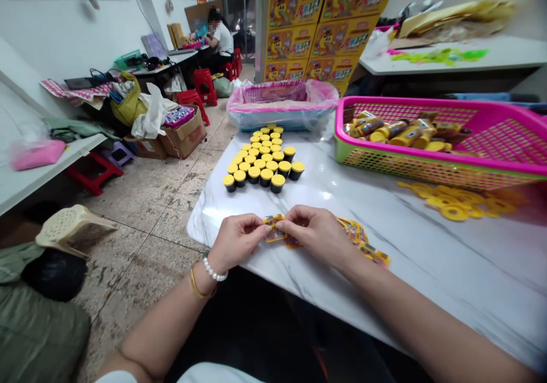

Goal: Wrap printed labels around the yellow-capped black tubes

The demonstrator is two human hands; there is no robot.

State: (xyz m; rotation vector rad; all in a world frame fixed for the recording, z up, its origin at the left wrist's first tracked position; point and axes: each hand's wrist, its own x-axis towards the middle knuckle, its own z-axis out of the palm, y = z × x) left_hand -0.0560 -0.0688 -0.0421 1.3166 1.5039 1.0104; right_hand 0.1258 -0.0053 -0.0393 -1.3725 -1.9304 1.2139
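Observation:
Between my two hands, above the table's near edge, is a small yellow printed packet [276, 232]. My left hand [239, 237] pinches its left side with thumb and forefinger. The fingertips of my right hand [314, 235] close on its upper right part. More flat yellow printed pieces [354, 232] lie on the marble-patterned table [325, 195] beside and partly under my right hand. Beyond my hands stand several small black cups with yellow lids [265, 165], grouped in rows.
A pink and green basket [427, 161] at right holds brown and yellow tubes [408, 132]. Yellow rings [453, 203] lie before it. At the back stand a plastic-lined basket [282, 115] and stacked yellow cartons [316, 29]. A person [220, 38] sits far off.

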